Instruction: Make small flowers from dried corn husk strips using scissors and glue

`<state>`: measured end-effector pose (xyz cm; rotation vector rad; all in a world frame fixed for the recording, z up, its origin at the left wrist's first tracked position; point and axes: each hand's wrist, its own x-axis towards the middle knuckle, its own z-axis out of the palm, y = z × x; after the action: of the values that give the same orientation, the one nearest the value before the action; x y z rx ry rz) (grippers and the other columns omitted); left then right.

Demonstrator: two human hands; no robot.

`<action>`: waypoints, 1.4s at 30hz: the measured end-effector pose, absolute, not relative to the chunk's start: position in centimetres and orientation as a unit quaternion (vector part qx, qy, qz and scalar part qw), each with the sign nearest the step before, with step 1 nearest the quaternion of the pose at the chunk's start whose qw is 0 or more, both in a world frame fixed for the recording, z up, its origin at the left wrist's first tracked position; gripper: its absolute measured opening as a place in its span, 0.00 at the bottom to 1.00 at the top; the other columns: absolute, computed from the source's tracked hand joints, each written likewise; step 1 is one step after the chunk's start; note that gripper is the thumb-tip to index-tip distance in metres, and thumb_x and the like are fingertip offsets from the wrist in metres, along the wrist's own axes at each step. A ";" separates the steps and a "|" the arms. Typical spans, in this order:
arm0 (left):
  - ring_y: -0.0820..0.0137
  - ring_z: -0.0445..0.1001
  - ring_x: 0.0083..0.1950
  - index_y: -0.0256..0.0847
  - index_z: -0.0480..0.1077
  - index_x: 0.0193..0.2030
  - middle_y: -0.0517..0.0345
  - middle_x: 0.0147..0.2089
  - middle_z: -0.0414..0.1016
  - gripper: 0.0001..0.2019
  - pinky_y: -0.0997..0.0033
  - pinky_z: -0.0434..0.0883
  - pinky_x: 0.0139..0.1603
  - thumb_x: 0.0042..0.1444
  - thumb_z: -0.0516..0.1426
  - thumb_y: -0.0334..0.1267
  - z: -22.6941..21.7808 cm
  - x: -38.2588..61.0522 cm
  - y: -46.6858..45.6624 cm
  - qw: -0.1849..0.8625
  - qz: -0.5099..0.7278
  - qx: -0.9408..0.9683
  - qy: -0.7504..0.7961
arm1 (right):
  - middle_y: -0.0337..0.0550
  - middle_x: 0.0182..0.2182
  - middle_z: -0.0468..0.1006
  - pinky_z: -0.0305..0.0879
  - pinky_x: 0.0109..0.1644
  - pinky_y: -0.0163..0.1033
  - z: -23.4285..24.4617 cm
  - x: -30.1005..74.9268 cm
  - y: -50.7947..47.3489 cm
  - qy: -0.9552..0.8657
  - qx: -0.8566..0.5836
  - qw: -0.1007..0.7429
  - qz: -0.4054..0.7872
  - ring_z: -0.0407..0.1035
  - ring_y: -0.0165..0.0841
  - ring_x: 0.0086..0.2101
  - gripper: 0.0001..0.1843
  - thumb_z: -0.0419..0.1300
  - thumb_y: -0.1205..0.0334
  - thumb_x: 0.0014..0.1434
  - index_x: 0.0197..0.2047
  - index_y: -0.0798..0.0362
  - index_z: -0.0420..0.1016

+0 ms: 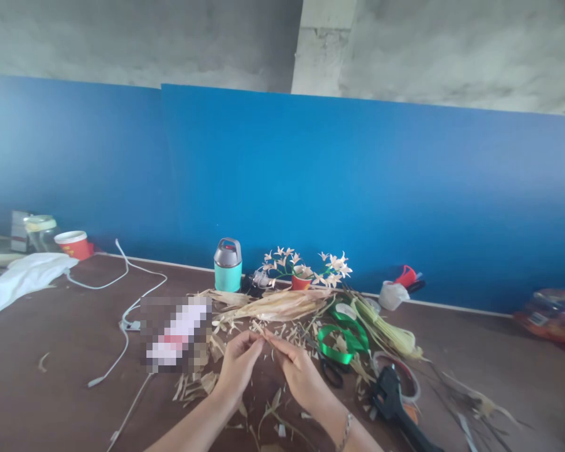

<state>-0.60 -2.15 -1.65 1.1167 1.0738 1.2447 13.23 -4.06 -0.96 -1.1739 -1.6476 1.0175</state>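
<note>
My left hand [240, 361] and my right hand [297, 370] meet fingertip to fingertip above the table. Both are closed in a pinch on a small pale piece of dried husk [258, 327], mostly hidden by the fingers. Just beyond them lies a bundle of long dried husks [282, 306], with cut scraps strewn around. Right of my right hand are a roll of green ribbon [334, 348] and dark-handled scissors [332, 371]. A black glue gun [390, 398] rests by a roll of tape [417, 380].
White husk flowers [334, 267] stand in a red cup [301, 280] at the back, beside a turquoise flask [228, 273]. A blurred-out oblong [179, 333] and white cables [125, 326] lie to the left. Pale green stalks [386, 326] lie right. A blue partition [282, 169] closes off the table's back.
</note>
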 end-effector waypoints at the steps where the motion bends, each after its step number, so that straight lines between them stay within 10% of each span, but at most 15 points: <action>1: 0.76 0.59 0.22 0.37 0.67 0.20 0.65 0.18 0.63 0.11 0.78 0.57 0.24 0.44 0.58 0.42 -1.7 -0.5 -2.2 0.541 0.529 0.469 0.456 | 0.45 0.48 0.74 0.55 0.59 0.45 -1.0 13.3 -4.2 -0.682 -0.467 0.421 0.373 0.64 0.36 0.51 0.26 0.48 0.72 0.52 0.54 0.52 0.68; 17: 0.77 0.54 0.22 0.37 0.65 0.19 0.66 0.18 0.57 0.12 0.78 0.53 0.23 0.48 0.56 0.42 -2.0 -0.5 -2.3 0.483 0.521 0.522 0.471 | 0.46 0.41 0.76 0.68 0.36 0.35 -0.8 14.1 -4.6 -0.717 -0.647 0.237 0.100 0.74 0.34 0.33 0.40 0.45 0.81 0.47 0.61 0.42 0.56; 22: 0.77 0.54 0.22 0.37 0.66 0.20 0.66 0.18 0.56 0.13 0.77 0.53 0.23 0.47 0.56 0.44 -1.6 -0.7 -2.2 0.493 0.526 0.507 0.473 | 0.43 0.29 0.75 0.64 0.31 0.33 0.5 15.6 -3.6 -0.607 -0.564 0.424 0.366 0.68 0.32 0.29 0.25 0.47 0.63 0.58 0.59 0.49 0.60; 26: 0.76 0.56 0.23 0.37 0.67 0.22 0.65 0.19 0.59 0.12 0.77 0.55 0.24 0.46 0.57 0.44 -2.1 -0.6 -1.9 0.494 0.531 0.497 0.476 | 0.30 0.17 0.62 0.42 0.17 0.26 2.1 14.7 -4.6 -0.465 -0.479 0.369 0.646 0.48 0.21 0.14 0.29 0.51 0.56 0.57 0.62 0.43 0.52; 31: 0.75 0.59 0.23 0.36 0.69 0.23 0.64 0.19 0.62 0.11 0.77 0.57 0.24 0.45 0.56 0.44 -1.9 -0.5 -2.0 0.504 0.520 0.509 0.465 | 0.31 0.16 0.67 0.57 0.20 0.28 0.9 13.4 -4.6 -0.487 -0.494 0.372 0.617 0.59 0.25 0.16 0.28 0.50 0.64 0.55 0.60 0.47 0.59; 33: 0.75 0.58 0.22 0.36 0.68 0.22 0.64 0.19 0.61 0.11 0.77 0.56 0.23 0.45 0.57 0.44 -1.8 -0.5 -2.1 0.510 0.522 0.501 0.465 | 0.39 0.26 0.77 0.68 0.37 0.37 0.2 13.4 -4.3 -0.565 -0.485 0.392 0.540 0.71 0.31 0.29 0.26 0.49 0.67 0.53 0.56 0.49 0.65; 36: 0.76 0.57 0.21 0.36 0.66 0.20 0.65 0.18 0.60 0.12 0.78 0.55 0.22 0.45 0.57 0.43 -1.9 -0.4 -2.2 0.507 0.531 0.486 0.473 | 0.43 0.46 0.75 0.55 0.58 0.43 -0.4 13.4 -4.3 -0.684 -0.475 0.395 0.388 0.65 0.34 0.50 0.31 0.47 0.75 0.48 0.55 0.51 0.67; 42: 0.77 0.56 0.20 0.37 0.65 0.19 0.67 0.17 0.59 0.13 0.78 0.55 0.21 0.45 0.57 0.44 -2.2 0.0 -2.3 0.508 0.531 0.481 0.479 | 0.45 0.48 0.74 0.65 0.49 0.37 0.1 13.0 -5.5 -0.756 -0.556 0.292 0.184 0.71 0.34 0.44 0.43 0.44 0.83 0.43 0.61 0.45 0.56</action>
<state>-0.04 -2.25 -2.20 1.1587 1.1547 1.2792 12.98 -5.50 0.07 -1.4826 -2.0158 0.4891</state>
